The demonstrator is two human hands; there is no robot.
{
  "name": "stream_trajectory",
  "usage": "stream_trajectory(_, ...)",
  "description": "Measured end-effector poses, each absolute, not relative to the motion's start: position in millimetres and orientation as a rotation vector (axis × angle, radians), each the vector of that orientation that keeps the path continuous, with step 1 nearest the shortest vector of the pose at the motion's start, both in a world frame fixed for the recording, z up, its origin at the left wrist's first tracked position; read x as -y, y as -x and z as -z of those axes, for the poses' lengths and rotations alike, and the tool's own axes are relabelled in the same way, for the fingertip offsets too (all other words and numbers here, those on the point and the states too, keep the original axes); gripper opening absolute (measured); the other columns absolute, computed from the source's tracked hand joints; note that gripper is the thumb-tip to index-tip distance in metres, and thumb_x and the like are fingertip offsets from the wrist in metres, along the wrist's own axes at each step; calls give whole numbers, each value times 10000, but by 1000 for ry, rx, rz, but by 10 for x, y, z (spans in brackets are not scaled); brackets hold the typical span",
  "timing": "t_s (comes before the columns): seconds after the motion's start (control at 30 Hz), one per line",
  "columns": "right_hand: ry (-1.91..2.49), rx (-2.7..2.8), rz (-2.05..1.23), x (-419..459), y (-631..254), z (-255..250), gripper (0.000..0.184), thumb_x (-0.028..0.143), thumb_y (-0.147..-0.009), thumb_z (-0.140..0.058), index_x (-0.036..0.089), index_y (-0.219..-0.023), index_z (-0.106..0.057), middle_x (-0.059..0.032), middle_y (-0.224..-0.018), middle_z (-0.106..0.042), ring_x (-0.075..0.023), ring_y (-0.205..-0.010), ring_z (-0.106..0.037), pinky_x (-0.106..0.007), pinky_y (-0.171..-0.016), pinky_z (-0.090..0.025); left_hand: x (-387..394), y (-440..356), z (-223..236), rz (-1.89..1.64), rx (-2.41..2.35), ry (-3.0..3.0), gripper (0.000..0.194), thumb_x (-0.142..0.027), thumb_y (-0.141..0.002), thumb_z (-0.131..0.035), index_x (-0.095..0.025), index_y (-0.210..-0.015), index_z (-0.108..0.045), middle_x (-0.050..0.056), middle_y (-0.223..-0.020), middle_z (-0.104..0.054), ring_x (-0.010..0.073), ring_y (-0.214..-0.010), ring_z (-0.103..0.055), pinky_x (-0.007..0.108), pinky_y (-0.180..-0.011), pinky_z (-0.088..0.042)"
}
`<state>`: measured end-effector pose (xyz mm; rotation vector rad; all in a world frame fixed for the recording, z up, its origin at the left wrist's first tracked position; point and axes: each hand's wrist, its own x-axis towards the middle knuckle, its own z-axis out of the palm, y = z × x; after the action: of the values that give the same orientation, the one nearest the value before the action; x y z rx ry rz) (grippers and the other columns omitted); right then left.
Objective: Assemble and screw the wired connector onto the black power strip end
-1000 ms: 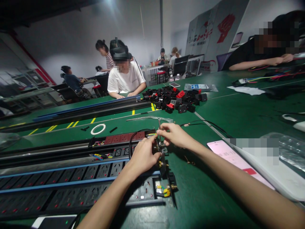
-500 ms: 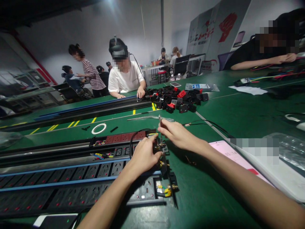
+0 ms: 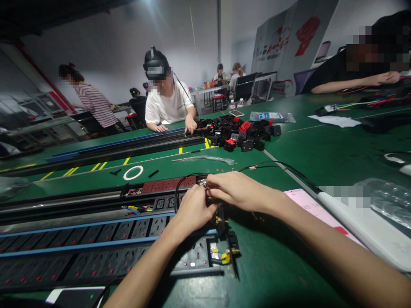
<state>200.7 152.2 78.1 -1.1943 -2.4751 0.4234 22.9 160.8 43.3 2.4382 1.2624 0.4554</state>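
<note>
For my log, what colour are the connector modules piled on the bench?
Black modules, some red; head view.

Elec. assembly workshop: long green benches [image 3: 289, 273], power strips [image 3: 138, 229], heaps of black socket modules [image 3: 237, 134].

Pink phone screen [image 3: 308, 205], right of my right hand [image 3: 239, 191]: small digits, looks like 03 14, rest hidden. Far wall banner [image 3: 276, 42], beyond my grip: red characters beside red fist, too small to read. Blue bag label [image 3: 266, 116], past my fingertips: illegible.
</note>
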Motion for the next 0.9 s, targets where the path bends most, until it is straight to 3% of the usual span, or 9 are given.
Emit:
stream_trajectory(0.27,1069,2353,-828,-1500,-2055,-855,78,257,-875,-614,187,-892,-641,-24,-808,-680,-166,-716,-586,-248,-659,-380,-1603,-227,-440,-431,-1253,-2463,270,-176,-804,-594,-200,-1072,-617,53,-989,-690,244,-930,-617,339,-822,-488)
stream_trajectory(0.57,1378,2004,-719,-1695,-2055,-550,188,333,-932,-538,166,-861,-591,-23,-746,-646,-136,-634,-539,-236,-576,-321,-1587,-228,-453,-401,-1311,-2418,573,-254,-772,-714,-195,-1313,-536,90,-1045,-662,273,-986,-618,394,-881,-498)
stream_trajectory(0.7,1459,1831,-825,-1793,-2065,-395,212,337,-928,-533,176,-791,-547,-15,-701,-635,-126,-604,-549,-220,-546,-336,-1595,-220,-439,-395,-1304,-2410,672,-263,-774,-716,-201,-1400,-479,96,-1064,-664,276,-999,-617,402,-892,-499)
stream_trajectory(0.9,1580,1550,-1250,-1887,-2093,-200,351,398,-937,-522,189,-659,-480,50,-478,-481,-69,-359,-368,-201,-393,-255,-1595,-220,-449,-387,-1293,-2381,684,-241,-768,-701,-191,-1412,-478,104,-1116,-664,277,-1042,-614,410,-929,-496)
